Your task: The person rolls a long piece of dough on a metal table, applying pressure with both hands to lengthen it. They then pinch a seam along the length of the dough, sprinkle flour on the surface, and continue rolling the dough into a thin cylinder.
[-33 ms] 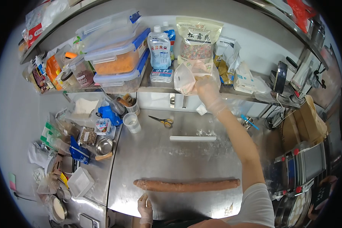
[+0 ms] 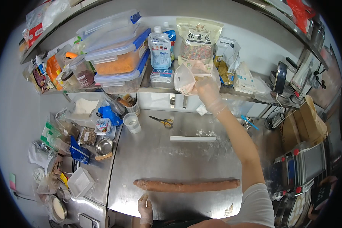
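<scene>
A long brown dough log (image 2: 186,185) lies crosswise on the near part of the steel table (image 2: 148,159). My left hand (image 2: 145,209), in a clear glove, is just below the log's left end at the table's front edge, apart from it. Its fingers are loosely stretched, with nothing visible in them. Also gloved, my right hand (image 2: 209,93) reaches up to the shelf, its fingers closed at the mouth of a pale pink bag (image 2: 184,79). The fingertips are partly hidden by the bag's folds. Behind it stands a large bag of colourful bits (image 2: 197,40).
A white strip (image 2: 193,138), scissors (image 2: 164,121) and a clear plastic cup (image 2: 132,122) are on the table, with flour smears. Lidded containers (image 2: 117,62) and a white pouch (image 2: 159,49) crowd the shelf (image 2: 150,90). Bowls, tubs and packets fill the left counter; a cardboard box (image 2: 309,121) stands right.
</scene>
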Tool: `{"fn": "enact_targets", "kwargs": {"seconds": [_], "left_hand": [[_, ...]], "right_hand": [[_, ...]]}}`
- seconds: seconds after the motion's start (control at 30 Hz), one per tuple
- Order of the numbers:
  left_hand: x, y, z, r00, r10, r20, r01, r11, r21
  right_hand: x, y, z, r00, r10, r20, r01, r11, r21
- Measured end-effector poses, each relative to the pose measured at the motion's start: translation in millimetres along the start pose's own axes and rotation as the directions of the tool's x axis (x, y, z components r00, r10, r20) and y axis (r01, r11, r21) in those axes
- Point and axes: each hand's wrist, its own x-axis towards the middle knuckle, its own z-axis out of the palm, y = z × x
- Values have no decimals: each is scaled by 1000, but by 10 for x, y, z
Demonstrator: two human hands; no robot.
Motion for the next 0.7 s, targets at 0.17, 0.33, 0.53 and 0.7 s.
{"fn": "enact_targets", "kwargs": {"seconds": [0.17,0.33,0.53,0.7], "left_hand": [[-62,50,-72,1000,-27,10,27,1000,-7],[285,289,-126,993,-104,60,107,993,-50],[1022,779,-6,995,91,32,-89,994,-69],[2192,2346,200,733,655,-184,-678,727,-114]], "right_hand": [[147,130,-73,968,211,138,-247,900,358],[289,388,66,745,441,501,-641,680,355],[444,147,-89,713,500,491,-680,662,315],[317,194,54,821,497,283,-562,791,241]]}}
